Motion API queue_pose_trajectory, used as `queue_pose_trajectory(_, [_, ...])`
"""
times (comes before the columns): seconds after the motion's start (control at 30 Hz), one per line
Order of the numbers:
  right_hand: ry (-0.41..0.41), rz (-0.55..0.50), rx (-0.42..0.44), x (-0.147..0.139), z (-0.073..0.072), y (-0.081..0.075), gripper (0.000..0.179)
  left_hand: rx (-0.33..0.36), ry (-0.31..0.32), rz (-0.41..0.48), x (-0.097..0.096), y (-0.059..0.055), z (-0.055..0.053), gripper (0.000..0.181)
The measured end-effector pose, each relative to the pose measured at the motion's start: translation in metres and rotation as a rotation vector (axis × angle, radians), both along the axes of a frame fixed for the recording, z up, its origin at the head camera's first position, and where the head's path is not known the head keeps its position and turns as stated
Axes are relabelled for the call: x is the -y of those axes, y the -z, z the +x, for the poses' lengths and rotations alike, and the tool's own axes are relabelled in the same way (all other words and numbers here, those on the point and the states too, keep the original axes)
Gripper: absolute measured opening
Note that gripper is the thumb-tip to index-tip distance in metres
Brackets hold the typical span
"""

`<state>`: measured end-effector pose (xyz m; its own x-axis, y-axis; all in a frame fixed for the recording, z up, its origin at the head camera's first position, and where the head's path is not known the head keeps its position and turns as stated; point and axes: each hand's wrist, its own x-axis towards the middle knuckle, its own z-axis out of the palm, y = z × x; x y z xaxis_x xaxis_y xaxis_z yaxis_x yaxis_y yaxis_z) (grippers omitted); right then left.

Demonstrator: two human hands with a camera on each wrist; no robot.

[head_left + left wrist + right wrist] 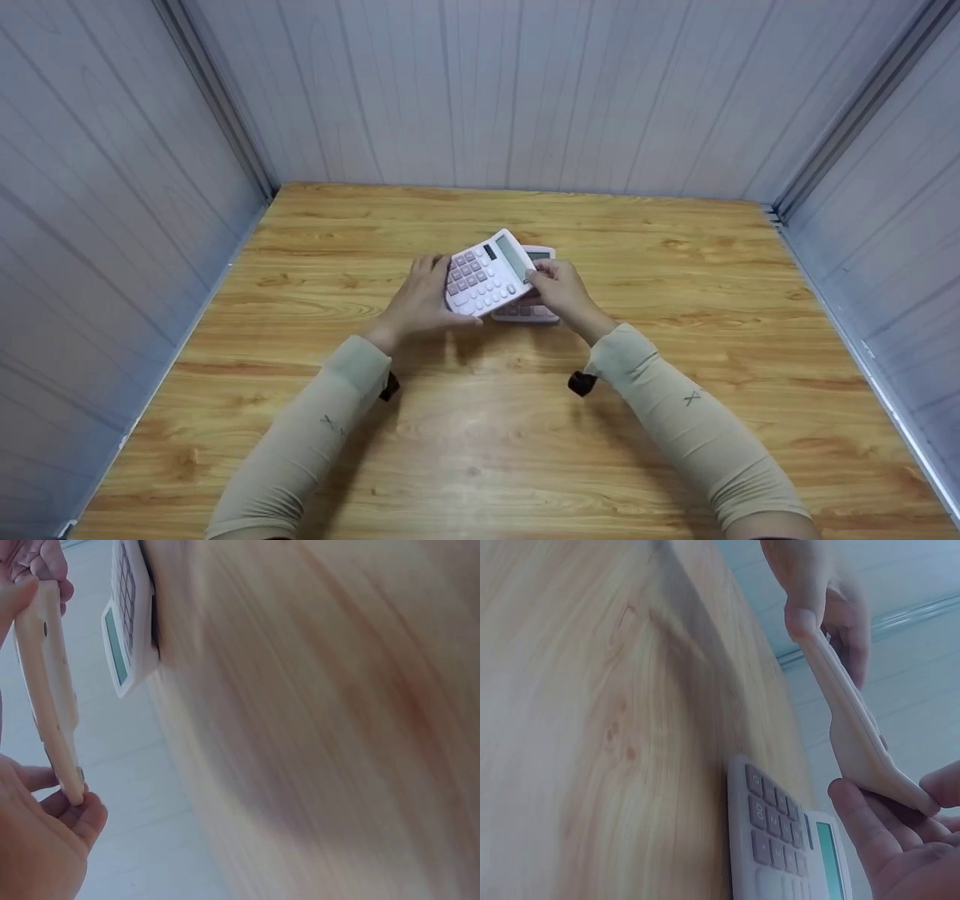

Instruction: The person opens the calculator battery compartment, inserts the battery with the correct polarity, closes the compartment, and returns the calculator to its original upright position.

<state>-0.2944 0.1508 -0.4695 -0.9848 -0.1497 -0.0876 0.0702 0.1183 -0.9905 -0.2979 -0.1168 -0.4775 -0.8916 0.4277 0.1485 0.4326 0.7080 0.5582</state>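
Both hands hold a pale pink calculator (484, 281) above the table, tilted, its keys and screen facing up toward the head view. My left hand (424, 300) grips its lower keypad end, thumb along the near edge. At the screen end, my right hand (562, 292) pinches the corner between thumb and fingers. A second calculator (538, 315) of similar look lies on the table below, partly hidden by the held one and the right hand. In the right wrist view this lower calculator (776, 840) shows its keys and greenish screen, and a gap separates it from the raised one.
A wood-grain table (472, 450) spreads under the hands. Pale panelled walls (480, 90) stand at its back and both sides. Each forearm wears a beige sleeve (682, 420), and a small black device (581, 383) sits at the right wrist.
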Motion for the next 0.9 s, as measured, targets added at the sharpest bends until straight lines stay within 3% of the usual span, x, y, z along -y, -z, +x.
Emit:
queue_pose_trajectory(0.23, [-0.012, 0.046, 0.035, -0.015, 0.004, -0.001, 0.038, 0.032, 0.049, 0.018, -0.003, 0.003, 0.005, 0.133])
queue_pose_trajectory(0.43, [-0.008, 0.012, 0.059, -0.025, 0.009, -0.003, 0.039, 0.068, 0.077, 0.069, -0.004, 0.004, 0.011, 0.130])
queue_pose_trajectory(0.9, [0.001, 0.016, 0.084, -0.041, 0.016, -0.005, 0.039, -0.006, 0.153, 0.135, -0.003, 0.005, 0.015, 0.104])
